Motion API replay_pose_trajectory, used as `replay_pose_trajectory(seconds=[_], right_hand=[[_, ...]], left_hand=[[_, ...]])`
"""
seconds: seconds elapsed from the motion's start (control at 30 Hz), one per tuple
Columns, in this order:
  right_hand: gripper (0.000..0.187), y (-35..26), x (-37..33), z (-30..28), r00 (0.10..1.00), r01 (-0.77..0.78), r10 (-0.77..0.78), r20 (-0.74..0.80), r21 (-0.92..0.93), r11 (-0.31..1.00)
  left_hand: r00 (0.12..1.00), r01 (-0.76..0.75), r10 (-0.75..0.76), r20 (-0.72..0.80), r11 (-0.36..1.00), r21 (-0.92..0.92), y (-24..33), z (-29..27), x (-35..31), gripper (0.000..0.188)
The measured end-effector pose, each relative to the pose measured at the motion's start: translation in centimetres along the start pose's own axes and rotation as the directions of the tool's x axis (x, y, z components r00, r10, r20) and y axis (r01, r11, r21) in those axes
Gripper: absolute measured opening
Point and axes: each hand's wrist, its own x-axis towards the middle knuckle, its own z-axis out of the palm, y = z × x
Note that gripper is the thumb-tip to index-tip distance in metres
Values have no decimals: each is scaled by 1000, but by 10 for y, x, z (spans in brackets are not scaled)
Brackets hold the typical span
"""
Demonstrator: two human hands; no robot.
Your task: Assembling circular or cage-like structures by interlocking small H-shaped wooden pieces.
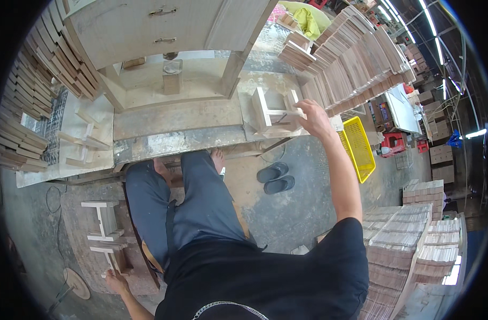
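Observation:
At the right end of the workbench [180, 144] stands a small pale wooden frame [262, 110] made of upright boards with a crosspiece. My right hand [314, 119] reaches out to it, fingers and thumb closed on its right-hand board. Low on the left, my left hand [116, 281] grips the near end of a similar H-shaped wooden frame [115, 258] lying on a brown board [84, 234]. Just beyond it lies another frame of the same shape [106, 220]. The left fingertips are partly hidden by the wood.
A wooden cabinet housing [148, 32] stands on the bench ahead. Stacked wooden slats rise at the left [20, 101] and right [356, 69]. Loose wooden pieces [84, 140] lie at the bench's left end. A yellow crate [359, 149] and dark slippers [276, 178] are on the floor.

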Motion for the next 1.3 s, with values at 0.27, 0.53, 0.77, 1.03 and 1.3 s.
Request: replay_pose_trajectory(seconds=[0.27,0.53,0.77,1.03,1.3], right_hand=[[24,17,24,14,966,7,11,257,-70,998],[17,-24,-12,-17,907,119,-69,-416,96,988],[14,-122,-122,-30,946,-98,303,-116,788,608],[28,-225,-143,40,961,-220,197,196,970,107],[31,-235,-127,54,989,-145,-48,141,984,-103]], left_hand=[[849,332,-520,93,390,-859,-62,-58,11,35],[789,-221,-527,-317,238,-946,116,-233,37,37],[846,-430,412,-337,154,-890,305,-268,-1,21],[158,-445,928,-336,-237,-864,474,-255,-47,21],[219,-381,954,-206,-111,-918,463,-232,-24,18]])
